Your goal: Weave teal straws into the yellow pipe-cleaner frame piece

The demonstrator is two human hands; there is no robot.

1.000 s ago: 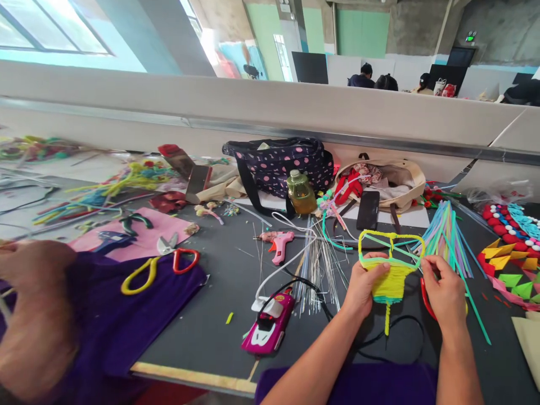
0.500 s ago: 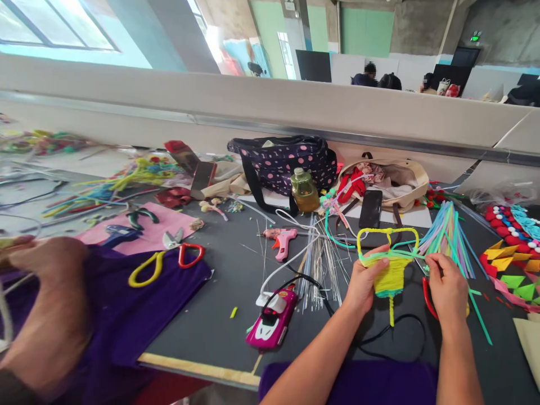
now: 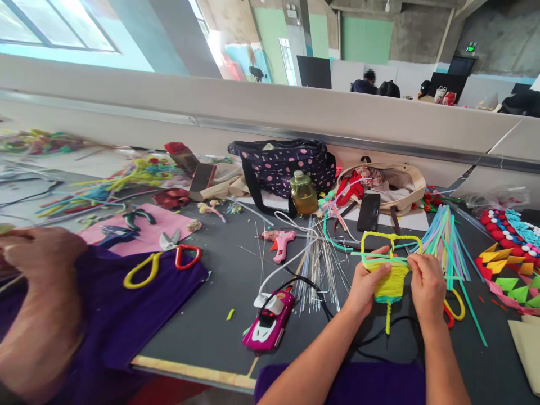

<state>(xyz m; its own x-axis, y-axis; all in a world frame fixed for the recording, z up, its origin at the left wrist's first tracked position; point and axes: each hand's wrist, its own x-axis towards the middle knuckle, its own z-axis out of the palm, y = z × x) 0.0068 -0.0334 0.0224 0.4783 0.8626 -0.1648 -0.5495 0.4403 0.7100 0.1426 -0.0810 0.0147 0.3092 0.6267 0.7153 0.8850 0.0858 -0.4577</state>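
Note:
A yellow pipe-cleaner piece [image 3: 388, 281] hangs upright between my hands, with a wrapped body, a teal lower edge, a twisted stem below and open loops on top. My left hand [image 3: 366, 284] grips its left side, thumb in front. A light green pipe cleaner [image 3: 358, 254] lies across the piece just under the loops. At the right edge, my right hand [image 3: 427, 284] pinches this green strip between thumb and fingers, close against the yellow body. Scissors with red and yellow handles [image 3: 456, 306] lie beside my right hand, partly hidden by it.
A pink glue gun [image 3: 282, 245], loose wires [image 3: 324, 270] and a magenta car-shaped device [image 3: 270, 323] lie left of my hands. Pastel pipe cleaners [image 3: 449, 242] fan out at right. Behind are a phone [image 3: 368, 212], a bottle [image 3: 304, 194] and bags. Another person's arm [image 3: 37, 304] is at left.
My right hand has moved left, from beside the yellow piece to its right edge. The scissors' yellow handle shows more now. The other person's hand at left has shifted.

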